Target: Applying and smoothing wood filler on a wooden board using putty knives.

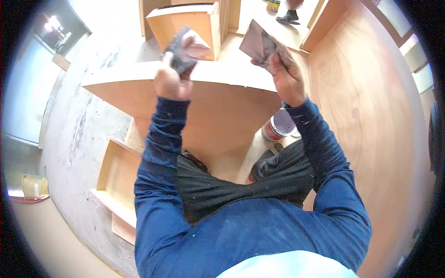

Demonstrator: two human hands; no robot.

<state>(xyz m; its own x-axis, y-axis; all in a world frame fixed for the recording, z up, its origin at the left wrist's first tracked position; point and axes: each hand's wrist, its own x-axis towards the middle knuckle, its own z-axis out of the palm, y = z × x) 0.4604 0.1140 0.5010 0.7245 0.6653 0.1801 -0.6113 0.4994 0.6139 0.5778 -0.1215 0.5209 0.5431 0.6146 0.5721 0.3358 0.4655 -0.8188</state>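
Observation:
My left hand (172, 84) is closed on a dark flat putty scraper (175, 52). A lump of pinkish filler (194, 46) sits on its face. In my right hand (288, 79) is a second flat scraper (256, 41), greyish and smeared, its broad blade pointing up and left. The two scrapers are apart, raised above the far edge of a wooden cabinet piece (208, 106) in front of me. Its pale top edge passes just beyond my wrists. Motion blurs the left scraper slightly.
An open tin (273, 129) stands on the floor near my right knee. A wooden drawer (116, 178) lies at left, another wooden box (183, 21) stands beyond the cabinet piece. A tall wooden panel (361, 106) rises at right. Another person's foot (289, 18) shows far back.

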